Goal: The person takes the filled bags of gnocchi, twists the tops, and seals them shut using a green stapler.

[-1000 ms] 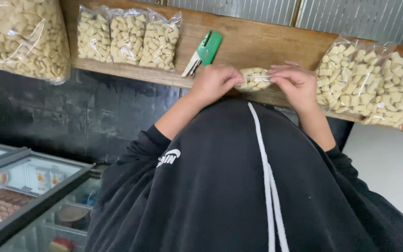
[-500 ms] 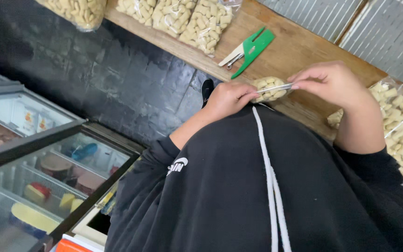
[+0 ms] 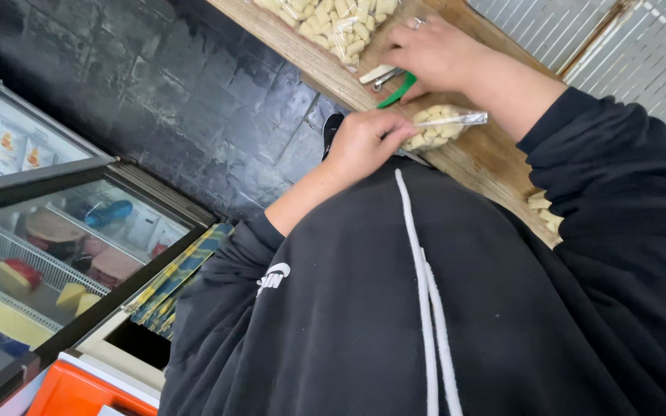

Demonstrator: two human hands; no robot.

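My left hand (image 3: 365, 143) grips a small clear bag of pale snack pieces (image 3: 442, 126) at the edge of a wooden counter (image 3: 478, 158). The bag's folded top sticks out to the right. My right hand (image 3: 431, 55) has reached past it and rests on a green-handled stapler (image 3: 391, 86) lying on the counter; its fingers curl over the handle. A ring shows on one finger. My black hooded top with white drawstrings fills the lower frame.
More filled clear bags (image 3: 331, 21) lie at the counter's far side and one (image 3: 543, 213) peeks out by my right sleeve. A dark tiled wall (image 3: 194, 100) drops below the counter. A glass-topped chest freezer (image 3: 48, 246) with food stands at left, beside an orange box (image 3: 90, 389).
My right hand let go of the small bag's top and moved up onto the green stapler. My left hand kept hold of the bag. The camera view swung further left and down.
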